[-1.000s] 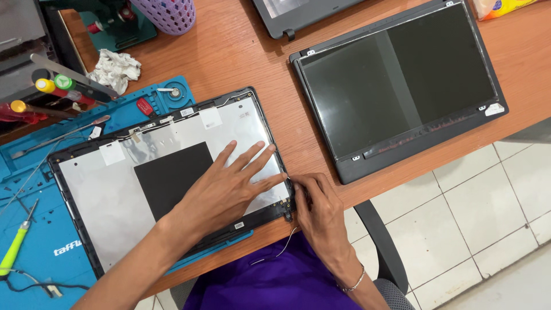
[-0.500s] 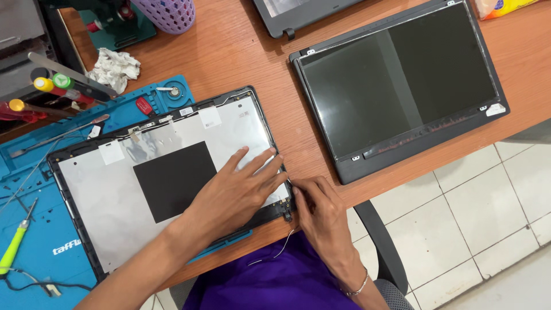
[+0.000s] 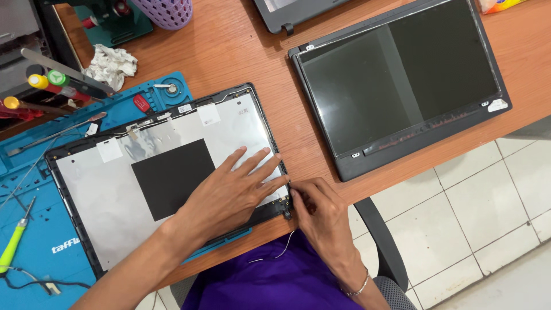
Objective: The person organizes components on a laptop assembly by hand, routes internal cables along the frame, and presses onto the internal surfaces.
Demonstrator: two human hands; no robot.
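Step in hand: the left hand [image 3: 229,192] lies flat, fingers spread, holding down the laptop lid back cover [image 3: 115,189] — nothing gripped. The right hand [image 3: 318,209] is curled at the cover's near right corner, fingertips pinched on something small at the hinge spot; what it pinches is too small to tell.
Where the cover lies: inner side up on the blue work mat [image 3: 40,241] at the bench's near edge, foil lining and a black square pad [image 3: 172,175] showing.
Next move calls for: by my judgement, fine fingertip work at that corner with the cover kept from sliding — steady pressure, not force.
Loose wire: a thin white wire [image 3: 275,252] trails from the corner over the purple shirt; it could snag.
Around: a screen panel in its bezel [image 3: 396,86] lies well apart to the right, a crumpled cloth [image 3: 112,66] and screwdrivers [image 3: 51,80] lie beyond the mat, and a green-handled tool [image 3: 14,244] rests on it.
In the way: nothing sits over the corner except the hands themselves.
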